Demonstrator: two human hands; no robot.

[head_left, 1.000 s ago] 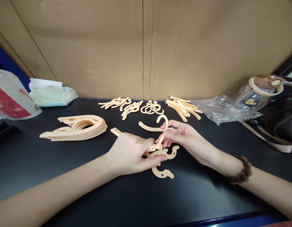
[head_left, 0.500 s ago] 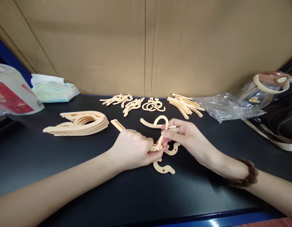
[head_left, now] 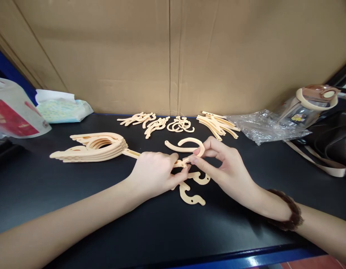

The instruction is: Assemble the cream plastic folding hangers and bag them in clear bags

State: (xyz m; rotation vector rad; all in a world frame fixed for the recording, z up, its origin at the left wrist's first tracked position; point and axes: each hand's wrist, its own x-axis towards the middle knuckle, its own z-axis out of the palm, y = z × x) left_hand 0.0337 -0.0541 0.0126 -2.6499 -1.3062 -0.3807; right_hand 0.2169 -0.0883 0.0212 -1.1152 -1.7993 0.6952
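My left hand is closed around a cream plastic hanger arm, whose slotted end sticks out to the left. Between the thumb and fingers of my right hand is a curved hanger hook. The hook's lower end meets the hanger arm at my left fingertips; whether they are joined I cannot tell. Just behind the hook, a curved strip shows, partly hidden. Below my hands lie flat S-shaped pieces with small holes. A stack of folded hangers sits to the left.
Along the back of the black table lie piles of hanger arms, small curved parts and hooks. Clear plastic film and a bottle stand right. A tissue pack and a white-red container are left.
My right hand has tipped the hook over from upright to nearly flat, its curve now turned to the right. The joint between hook and hanger arm has risen slightly in view.
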